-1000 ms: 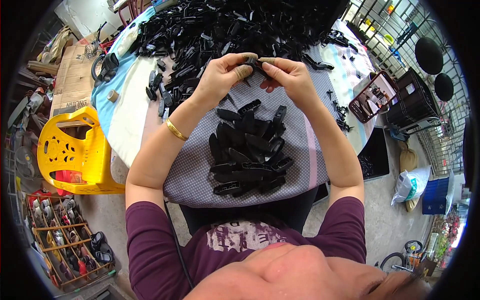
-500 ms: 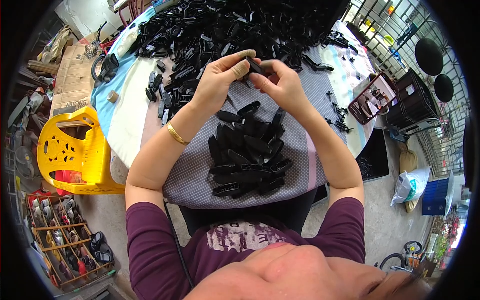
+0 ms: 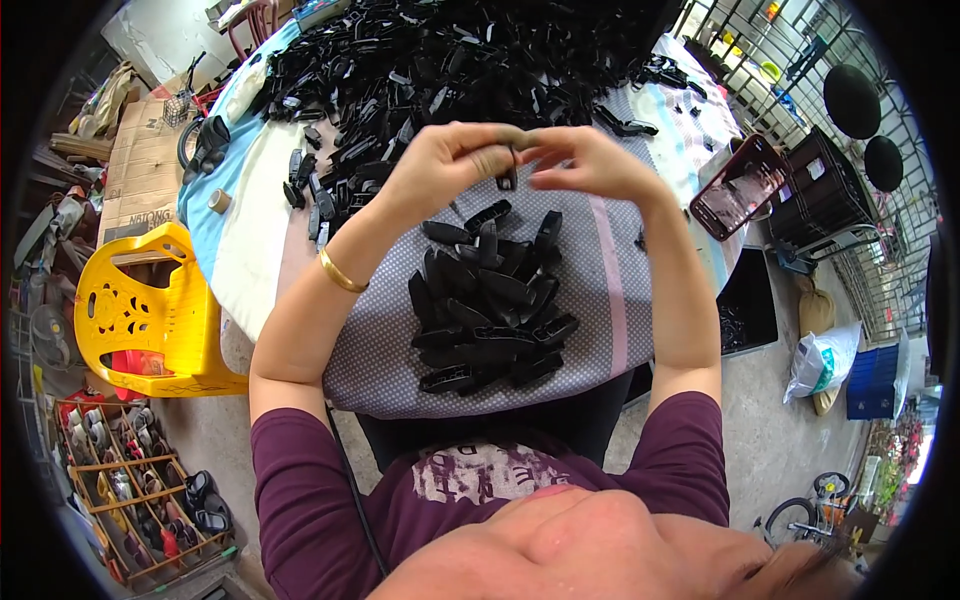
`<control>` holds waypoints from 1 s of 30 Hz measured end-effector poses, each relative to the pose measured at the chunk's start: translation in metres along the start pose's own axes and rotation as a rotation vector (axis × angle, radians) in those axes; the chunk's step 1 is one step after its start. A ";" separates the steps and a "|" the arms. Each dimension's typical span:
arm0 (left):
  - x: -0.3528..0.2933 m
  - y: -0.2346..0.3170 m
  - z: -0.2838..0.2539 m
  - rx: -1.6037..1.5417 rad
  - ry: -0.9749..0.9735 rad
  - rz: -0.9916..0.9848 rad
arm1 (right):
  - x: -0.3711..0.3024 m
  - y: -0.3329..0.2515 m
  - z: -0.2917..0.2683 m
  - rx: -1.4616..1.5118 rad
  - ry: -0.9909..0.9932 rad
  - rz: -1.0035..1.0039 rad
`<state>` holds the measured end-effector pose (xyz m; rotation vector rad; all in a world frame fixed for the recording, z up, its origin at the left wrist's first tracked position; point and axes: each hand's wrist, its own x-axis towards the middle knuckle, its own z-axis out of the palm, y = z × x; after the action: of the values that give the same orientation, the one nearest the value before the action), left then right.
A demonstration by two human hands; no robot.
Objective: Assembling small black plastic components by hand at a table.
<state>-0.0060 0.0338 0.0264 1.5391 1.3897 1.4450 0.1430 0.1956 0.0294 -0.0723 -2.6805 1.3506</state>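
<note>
My left hand [image 3: 440, 168], with beige wraps on its fingers, pinches a small black plastic piece [image 3: 507, 180] above the far end of the near pile. Just right of it is my right hand [image 3: 590, 165], its fingers stretched and its thumb apart. Its index fingertip meets the left fingertips at the top of the piece; motion blurs that hand a little. Below both hands a loose pile of long black plastic parts [image 3: 490, 300] lies on the grey dotted cloth [image 3: 375, 350]. A much larger heap of similar black parts [image 3: 450, 70] covers the far side of the table.
A phone [image 3: 738, 190] stands propped at the table's right side. Several black parts [image 3: 312, 195] lie apart on the left, near a small tape roll [image 3: 219, 200]. A yellow plastic chair [image 3: 150, 310] is at the left edge, and a black bin [image 3: 748, 305] sits below the right edge.
A black part now lies on top of the near pile that was not there before. My right hand has loosened and its fingers have straightened. The view has shifted slightly.
</note>
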 end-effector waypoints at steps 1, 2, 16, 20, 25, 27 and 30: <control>-0.002 0.006 0.007 0.016 -0.067 0.007 | -0.004 0.025 -0.017 -0.026 0.054 0.032; -0.003 0.013 0.011 0.165 -0.190 -0.039 | -0.009 0.034 -0.030 -0.078 0.194 0.124; 0.073 -0.063 0.050 1.253 -0.170 0.241 | -0.001 0.077 -0.016 -0.964 0.396 0.271; 0.075 -0.065 0.053 1.283 -0.126 0.430 | -0.001 0.072 -0.018 -0.694 0.583 0.230; 0.057 -0.056 0.034 0.458 0.299 0.270 | 0.010 0.057 -0.013 0.148 0.638 0.113; 0.044 -0.038 0.026 0.154 0.263 -0.003 | 0.008 0.042 -0.008 0.437 0.619 0.096; 0.024 -0.029 0.023 -0.032 0.262 -0.057 | 0.011 0.017 0.013 0.823 0.595 0.061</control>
<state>0.0039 0.0688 0.0018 1.3142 1.5380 1.6711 0.1300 0.1960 0.0094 -0.3894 -1.5330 1.9486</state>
